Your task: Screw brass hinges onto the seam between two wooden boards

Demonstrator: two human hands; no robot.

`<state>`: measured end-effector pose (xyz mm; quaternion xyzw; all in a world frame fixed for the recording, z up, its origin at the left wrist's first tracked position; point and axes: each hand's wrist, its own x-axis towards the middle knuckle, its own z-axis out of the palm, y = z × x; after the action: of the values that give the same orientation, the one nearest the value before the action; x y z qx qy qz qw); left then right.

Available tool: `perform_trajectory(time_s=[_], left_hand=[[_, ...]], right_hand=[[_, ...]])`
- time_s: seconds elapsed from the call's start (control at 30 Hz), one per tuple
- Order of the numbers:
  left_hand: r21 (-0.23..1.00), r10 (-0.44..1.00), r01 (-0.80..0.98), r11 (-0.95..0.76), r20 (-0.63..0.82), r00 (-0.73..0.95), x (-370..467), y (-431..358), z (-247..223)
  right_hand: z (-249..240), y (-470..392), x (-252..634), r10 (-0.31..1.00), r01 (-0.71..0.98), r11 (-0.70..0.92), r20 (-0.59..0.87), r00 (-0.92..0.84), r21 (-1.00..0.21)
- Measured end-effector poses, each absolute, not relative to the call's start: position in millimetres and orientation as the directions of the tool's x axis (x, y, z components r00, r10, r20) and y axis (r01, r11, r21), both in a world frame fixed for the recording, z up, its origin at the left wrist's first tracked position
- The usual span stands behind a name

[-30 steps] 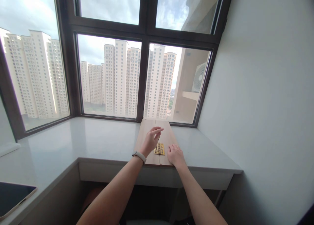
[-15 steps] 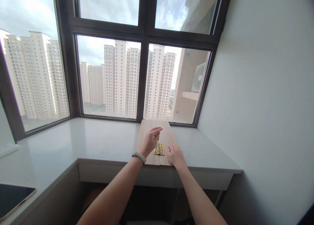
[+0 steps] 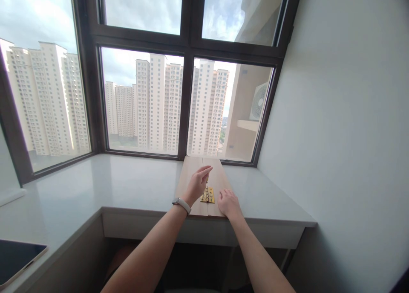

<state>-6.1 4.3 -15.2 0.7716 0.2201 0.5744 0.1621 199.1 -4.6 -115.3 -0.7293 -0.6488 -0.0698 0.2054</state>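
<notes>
A gold-coloured hinge lies open across the seam between two light wooden boards set side by side. Above it, my left hand, with a pale-banded watch on the wrist, has its fingers pinched together. A small, partly hidden piece shows below these fingertips, over the hinge; its kind cannot be made out. My right hand rests on the near right part of the right board, fingers laid on the wood, beside the hinge and apart from it.
The boards lie on a white windowsill counter and reach back to the dark window frame. A tablet-like device lies at the lower left. A white wall rises on the right.
My left hand has shifted very slightly over the hinge, its fingers still pinched. My right hand and the boards stay in place.
</notes>
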Motion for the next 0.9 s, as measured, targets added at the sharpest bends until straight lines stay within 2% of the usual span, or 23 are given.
perform_trajectory(time_s=[0.33,0.57,0.77,0.9], left_hand=[[0.517,0.548,0.200,-0.833,0.820,0.166,-7.6,2.9,-14.8],[0.520,0.538,0.141,-0.843,0.816,0.209,-7.4,5.4,-16.6],[0.533,0.566,0.217,-0.818,0.812,0.142,-7.7,6.8,-18.7],[0.543,0.573,0.187,-0.819,0.797,0.191,-8.2,5.0,-18.5]], right_hand=[[-117.9,-1.8,200.3,0.919,0.976,-0.074,0.366,0.146,-0.203],[-118.3,-2.9,200.8,0.914,0.976,-0.068,0.379,0.144,-0.207],[-119.9,-1.2,201.2,0.920,0.974,-0.078,0.360,0.153,-0.214],[-120.1,-0.7,201.0,0.923,0.974,-0.082,0.351,0.155,-0.213]])
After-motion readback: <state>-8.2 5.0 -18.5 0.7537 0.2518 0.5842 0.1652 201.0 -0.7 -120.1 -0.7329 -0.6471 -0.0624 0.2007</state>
